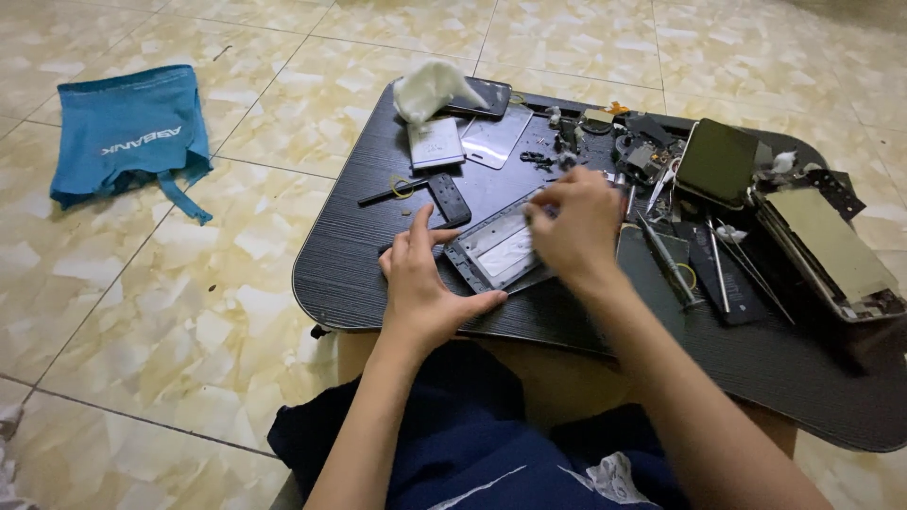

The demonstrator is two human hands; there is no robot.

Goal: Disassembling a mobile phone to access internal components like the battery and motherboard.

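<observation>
Phone frame point(499, 250), far end behind right hand point(576, 227)

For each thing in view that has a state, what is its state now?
phone frame: opened, flat, held by both hands
left hand: steadies frame edge
right hand: fingers pinch at frame's upper edge
dark phone: face down
blue bag: crumpled on floor

table's left edge point(331, 264) bare; tools point(718, 264) crowd the right
</observation>
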